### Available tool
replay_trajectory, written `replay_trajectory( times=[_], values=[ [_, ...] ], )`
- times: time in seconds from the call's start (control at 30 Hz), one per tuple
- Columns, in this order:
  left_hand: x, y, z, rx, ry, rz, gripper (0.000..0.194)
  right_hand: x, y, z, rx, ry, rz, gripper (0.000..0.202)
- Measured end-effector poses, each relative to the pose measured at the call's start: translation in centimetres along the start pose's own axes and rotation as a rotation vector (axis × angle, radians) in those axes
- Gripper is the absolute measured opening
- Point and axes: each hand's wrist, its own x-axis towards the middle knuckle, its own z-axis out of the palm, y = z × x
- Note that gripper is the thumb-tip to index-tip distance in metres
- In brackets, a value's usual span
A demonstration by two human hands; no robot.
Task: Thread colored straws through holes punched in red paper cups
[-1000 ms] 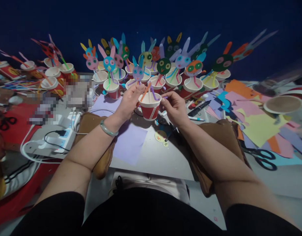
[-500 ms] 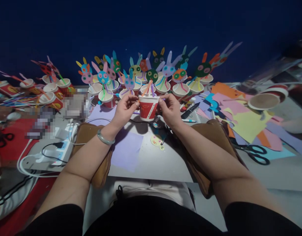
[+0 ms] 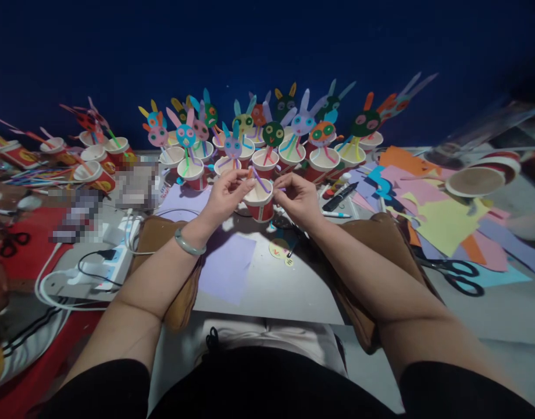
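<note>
Between my hands is a red and white paper cup (image 3: 259, 210), tilted so that its open mouth faces me. A purple pipe cleaner (image 3: 261, 182) and a short orange one stand inside it. My left hand (image 3: 227, 198) is closed, thumb and fingers at the cup's left rim. My right hand (image 3: 297, 199) pinches a purple pipe cleaner end that shows at the cup's right side. Below the cup lie a small yellow paper face (image 3: 278, 249) and a dark, thin tool that I cannot make out. A purple paper sheet (image 3: 227, 267) lies left of them.
Behind stand several cups with paper rabbit faces (image 3: 274, 134). Brown cushions (image 3: 372, 250) lie under my forearms. At right are coloured paper scraps (image 3: 442, 221) and black-handled scissors (image 3: 462, 276); at left, a power strip (image 3: 114, 267) with white cables. Another person's hand shows at far left.
The cup has tipped toward me and moved slightly down, so its inside now shows. Both hands have stayed at its sides. The view has shifted slightly.
</note>
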Motion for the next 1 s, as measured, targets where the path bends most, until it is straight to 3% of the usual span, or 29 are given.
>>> replay_trajectory(
  times=[0.33, 0.6, 0.7, 0.83, 1.0],
  values=[
    [-0.8, 1.4, 0.2, 0.167, 0.152, 0.189, 0.043, -0.7, 0.0, 0.7, 0.129, -0.143, 0.116, 0.027],
    [-1.3, 2.2, 0.1, 0.533, 0.148, 0.452, 0.028, -1.6, -0.3, 0.9, -0.094, -0.256, -0.062, 0.011],
    [-1.3, 2.2, 0.1, 0.594, 0.137, 0.504, 0.023, -1.7, 0.0, 0.9, -0.074, -0.316, -0.054, 0.023],
    [-1.3, 2.3, 0.1, 0.535, 0.087, 0.439, 0.021, -1.6, 0.5, 0.7, -0.065, -0.373, -0.024, 0.035],
    [-0.7, 2.1, -0.2, 0.167, -0.08, 0.148, 0.023, -1.5, 1.1, 0.6, -0.09, -0.355, -0.058, 0.029]
  ],
)
